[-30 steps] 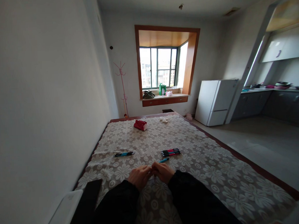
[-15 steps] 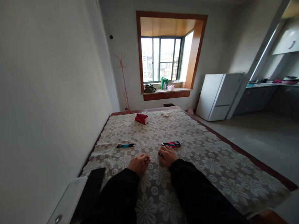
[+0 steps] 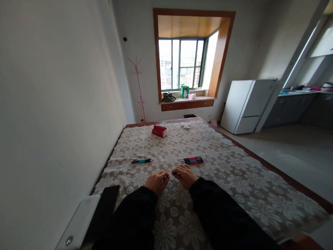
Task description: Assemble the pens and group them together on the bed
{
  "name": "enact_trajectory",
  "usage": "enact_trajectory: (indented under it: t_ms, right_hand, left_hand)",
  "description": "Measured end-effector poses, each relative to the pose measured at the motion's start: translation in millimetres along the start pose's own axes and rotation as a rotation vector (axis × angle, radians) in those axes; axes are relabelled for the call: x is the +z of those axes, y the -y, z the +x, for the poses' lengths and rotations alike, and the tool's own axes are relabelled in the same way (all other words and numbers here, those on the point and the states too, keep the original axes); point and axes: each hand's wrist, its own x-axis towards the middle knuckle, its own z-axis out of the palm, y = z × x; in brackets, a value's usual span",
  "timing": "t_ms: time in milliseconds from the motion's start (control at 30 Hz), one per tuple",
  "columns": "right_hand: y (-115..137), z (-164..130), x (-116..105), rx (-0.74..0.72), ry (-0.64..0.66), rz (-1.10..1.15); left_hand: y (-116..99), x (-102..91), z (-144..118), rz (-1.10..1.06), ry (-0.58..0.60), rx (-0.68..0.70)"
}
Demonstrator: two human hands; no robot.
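My right hand [image 3: 185,176] is closed, its fingers pinched around what looks like a pen [image 3: 174,174]; only a short bluish tip pokes out to the left. Facing it, my left hand [image 3: 158,181] has its fingertips pressed together near that tip, and I cannot make out what, if anything, they hold. Just beyond my right hand several pens [image 3: 192,160], black with red or pink parts, lie side by side. A teal and black pen [image 3: 142,161] lies by itself farther left, past my left hand.
A flowered lace cloth [image 3: 173,212] covers the table. Toward its far end are a red tissue pack [image 3: 159,131] and a crumpled white tissue [image 3: 185,126]. A white device [image 3: 77,224] and a black flat object [image 3: 105,207] sit at the left edge, beside the wall.
My right hand has shifted left, away from the row of pens and closer to my left hand, with the bluish tip in its fingers. The view has turned slightly left.
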Motion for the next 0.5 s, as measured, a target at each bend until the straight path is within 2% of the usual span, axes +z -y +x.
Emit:
enact_trajectory:
  t_ms: [300,500]
  right_hand:
    - [4.5,-0.6,2.0,-0.016,0.069,0.161]
    - [4.3,-3.1,7.7,0.018,0.031,0.185]
  left_hand:
    - [-2.4,-0.8,-1.1,-0.023,0.003,0.016]
    - [-1.0,0.1,-0.7,-0.003,0.009,0.045]
